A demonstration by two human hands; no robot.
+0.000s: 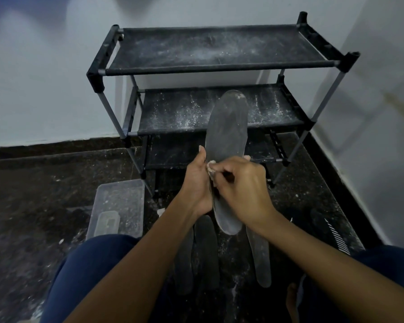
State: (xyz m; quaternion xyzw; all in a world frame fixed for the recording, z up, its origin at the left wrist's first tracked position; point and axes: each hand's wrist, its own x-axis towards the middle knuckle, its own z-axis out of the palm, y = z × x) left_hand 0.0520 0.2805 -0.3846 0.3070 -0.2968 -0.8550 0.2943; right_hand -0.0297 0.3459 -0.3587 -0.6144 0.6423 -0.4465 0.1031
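A long dark grey shoe insole (226,136) is held up in the air, toe end pointing away from me. My left hand (196,183) grips it from the left side at its middle. My right hand (240,183) has its fingers curled round a small pale wad of cloth (210,167) and presses it against the insole's surface. The middle of the insole is hidden behind both hands.
A black three-tier shoe rack (219,66) dusted with white powder stands ahead against the white wall. Three more insoles (207,250) lie on the dark speckled floor between my knees. A clear plastic tub (119,206) sits at the left, a dark shoe (334,231) at the right.
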